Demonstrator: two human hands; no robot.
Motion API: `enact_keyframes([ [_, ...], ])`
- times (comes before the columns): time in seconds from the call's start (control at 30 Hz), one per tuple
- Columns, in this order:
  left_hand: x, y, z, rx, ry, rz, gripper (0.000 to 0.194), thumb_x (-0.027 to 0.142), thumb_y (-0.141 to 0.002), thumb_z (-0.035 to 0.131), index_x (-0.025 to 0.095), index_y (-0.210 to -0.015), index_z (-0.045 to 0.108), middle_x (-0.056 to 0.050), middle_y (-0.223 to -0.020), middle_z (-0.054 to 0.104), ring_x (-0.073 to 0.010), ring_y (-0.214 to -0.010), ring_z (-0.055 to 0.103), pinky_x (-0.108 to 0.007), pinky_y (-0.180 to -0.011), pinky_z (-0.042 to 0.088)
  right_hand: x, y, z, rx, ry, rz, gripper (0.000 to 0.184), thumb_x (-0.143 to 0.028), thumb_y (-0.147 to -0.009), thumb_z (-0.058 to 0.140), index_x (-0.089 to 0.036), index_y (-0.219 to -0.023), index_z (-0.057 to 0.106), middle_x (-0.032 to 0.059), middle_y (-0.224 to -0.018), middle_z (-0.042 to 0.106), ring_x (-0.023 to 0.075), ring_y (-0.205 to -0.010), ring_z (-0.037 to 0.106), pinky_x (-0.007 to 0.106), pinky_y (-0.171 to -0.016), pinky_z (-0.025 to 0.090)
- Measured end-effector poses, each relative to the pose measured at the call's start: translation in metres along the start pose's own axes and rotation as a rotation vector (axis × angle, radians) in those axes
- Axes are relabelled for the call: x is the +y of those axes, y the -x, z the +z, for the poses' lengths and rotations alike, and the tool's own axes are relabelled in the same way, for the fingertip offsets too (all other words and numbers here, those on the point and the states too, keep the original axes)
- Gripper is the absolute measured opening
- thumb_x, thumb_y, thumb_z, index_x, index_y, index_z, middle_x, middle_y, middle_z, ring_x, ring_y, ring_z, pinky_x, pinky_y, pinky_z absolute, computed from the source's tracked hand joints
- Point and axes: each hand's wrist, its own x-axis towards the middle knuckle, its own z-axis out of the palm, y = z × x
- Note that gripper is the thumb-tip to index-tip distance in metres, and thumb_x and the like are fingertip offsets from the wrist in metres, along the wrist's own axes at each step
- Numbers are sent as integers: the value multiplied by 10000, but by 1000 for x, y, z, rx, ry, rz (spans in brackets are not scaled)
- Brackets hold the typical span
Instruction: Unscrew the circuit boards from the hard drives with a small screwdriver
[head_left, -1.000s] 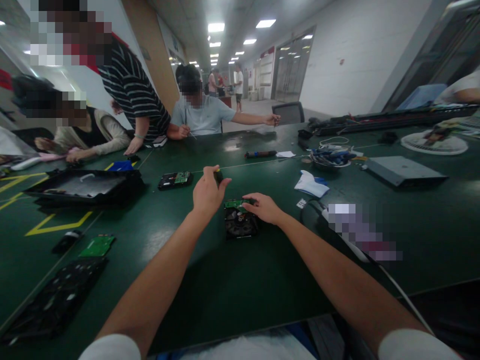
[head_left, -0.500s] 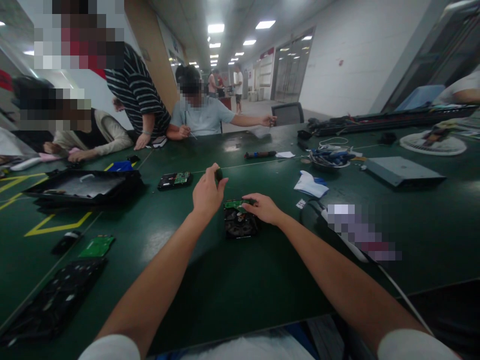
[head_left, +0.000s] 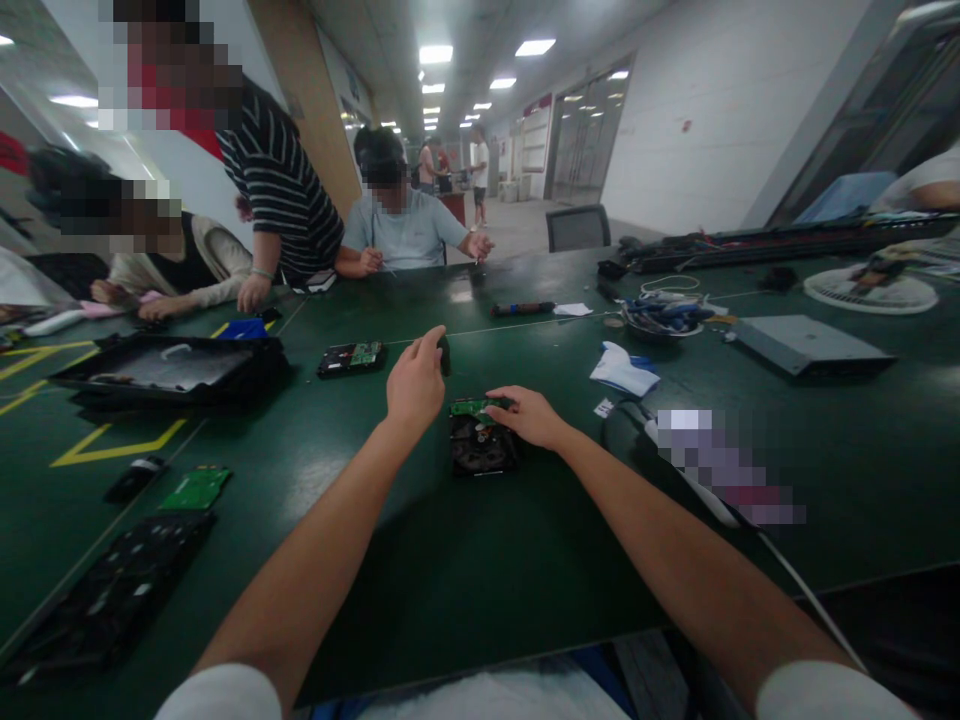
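In front of me a black hard drive (head_left: 484, 455) lies on the green table, with a green circuit board (head_left: 469, 408) across its far end. My right hand (head_left: 525, 415) grips the drive's far right corner, thumb on the board and fingers bent over the edge. My left hand (head_left: 418, 378) is raised just left of the drive, its fingers bent together. A small dark thing (head_left: 446, 355) shows beyond those fingers; most of it is hidden and I cannot tell what it is.
Another hard drive (head_left: 350, 358) lies further left, near a black tray (head_left: 169, 370). A loose green board (head_left: 196, 488) and black drives (head_left: 112, 590) lie at left. Gloves (head_left: 624, 370), a bowl of tools (head_left: 664, 315) and a grey metal box (head_left: 814, 345) are at right. Co-workers sit and stand opposite.
My left hand has turned slightly, so its thumb is now hidden behind the fingers. My right hand and the drive stay put. The person opposite has drawn an outstretched arm inward.
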Motion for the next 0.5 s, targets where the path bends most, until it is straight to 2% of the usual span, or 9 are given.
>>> enact_keyframes([
  [0.13,0,1,1,-5,22,-73,368,365,-987,607,188,-1302,537,-143,-1145,738,-282,-1006,720,-412,-888,553,-1,0,0,3,13,21,388,-411,-931,692,-192,-1250,723,100,-1197,711,143,-762,599,331,-791,513],
  [0.2,0,1,1,9,57,-81,383,388,-945,676,202,-1248,532,-121,-1096,740,-269,-960,724,-398,-858,556,-1,0,0,2,19,29,389,-406,-929,695,-192,-1253,720,100,-1191,712,145,-765,599,334,-797,513],
  [0.3,-1,0,0,21,71,-47,293,334,-945,677,224,-1192,564,-93,-1077,736,-249,-952,715,-389,-873,551,-1,-1,0,-13,24,21,400,-414,-937,685,-190,-1267,714,103,-1202,706,146,-770,600,334,-800,511],
  [0.37,-1,-1,-1,40,62,0,247,276,-951,660,219,-1184,605,-104,-1143,724,-246,-1000,702,-384,-908,545,-1,-1,0,-19,30,11,402,-418,-945,676,-187,-1273,712,106,-1213,701,146,-772,601,332,-799,509],
  [0.5,-3,-2,-3,41,60,33,309,191,-963,616,196,-1272,623,-129,-1284,698,-249,-1110,683,-380,-986,524,0,-1,0,-11,22,12,387,-406,-945,682,-194,-1267,716,98,-1209,705,144,-772,603,322,-784,507],
])
